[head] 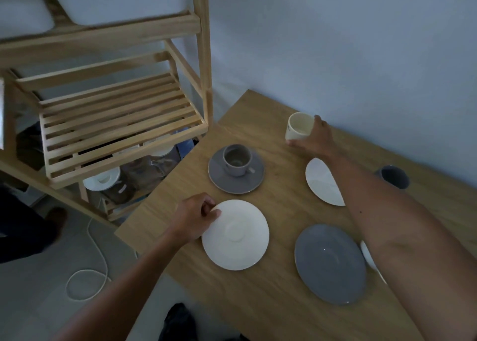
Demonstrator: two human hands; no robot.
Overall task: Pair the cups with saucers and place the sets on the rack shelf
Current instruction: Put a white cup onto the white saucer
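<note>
Gripping a cream cup (299,127), right-hand fingers (318,124) wrap its rim.

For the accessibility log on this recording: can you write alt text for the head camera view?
A person's right hand grips a cream cup at the far side of a wooden table, while the left hand pinches the rim of a white saucer. A grey cup sits on a grey saucer; an empty slatted rack shelf stands left.

A white cable (87,276) loops on the grey floor (38,302). Lidded glass jars (144,170) sit beneath the slats, beside the wooden surface (258,302).
</note>
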